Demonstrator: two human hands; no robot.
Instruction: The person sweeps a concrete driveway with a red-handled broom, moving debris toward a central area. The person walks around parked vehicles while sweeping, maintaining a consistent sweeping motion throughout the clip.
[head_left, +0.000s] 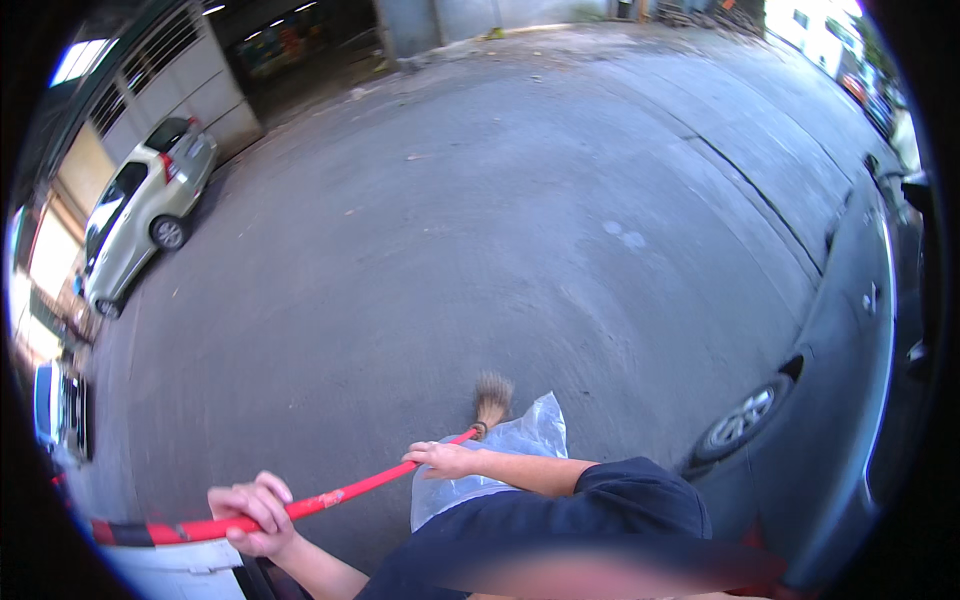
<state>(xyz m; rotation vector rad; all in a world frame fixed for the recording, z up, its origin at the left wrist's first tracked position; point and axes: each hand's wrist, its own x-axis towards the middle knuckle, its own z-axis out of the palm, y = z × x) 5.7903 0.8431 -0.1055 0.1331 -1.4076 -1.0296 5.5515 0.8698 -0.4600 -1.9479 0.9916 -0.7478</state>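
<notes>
Both my hands grip the long red handle of a broom, which runs slantwise across the front of my body. My left hand is closed around the upper part, near a band of black tape. Lower down, my right hand holds the handle close to the head. The brown bristle head is at or just above the concrete ground, slightly blurred. A clear plastic bag hangs beside my right forearm, partly behind it; what holds the bag is hidden.
A dark car stands close on my right. Farther off at the left is a silver hatchback, with another vehicle nearer. Concrete pavement with scattered leaves stretches ahead to a wall. A white surface lies below my left hand.
</notes>
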